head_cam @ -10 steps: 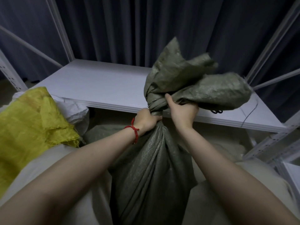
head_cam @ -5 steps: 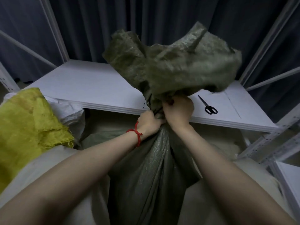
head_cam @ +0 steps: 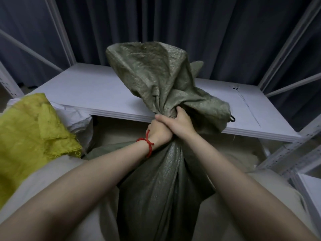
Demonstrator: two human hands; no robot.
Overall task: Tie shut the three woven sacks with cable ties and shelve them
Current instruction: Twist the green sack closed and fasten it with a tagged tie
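A dark green woven sack (head_cam: pixel 156 185) stands upright in front of me, its neck gathered into a tight bunch. My left hand (head_cam: pixel 159 132), with a red string on the wrist, grips the neck from the left. My right hand (head_cam: pixel 178 121) grips the same neck just above, lying partly over my left hand. The sack's loose top (head_cam: pixel 156 72) flares up and to the right over the white shelf board (head_cam: pixel 83 94). A yellow woven sack (head_cam: pixel 29 129) lies at the left, with a white sack (head_cam: pixel 76 119) behind it. No cable tie shows on the neck.
White metal shelf uprights (head_cam: pixel 286 153) stand at the right and back left. Dark curtains hang behind the shelf. A black scissors handle (head_cam: pixel 232 118) peeks out from under the sack's top on the board. Thin black cable ties (head_cam: pixel 246 103) lie on the board's right side.
The sack's loose top has dropped from its spread-out state and twisted to the right, hiding most of the scissors. My right hand has shifted over my left hand on the neck.
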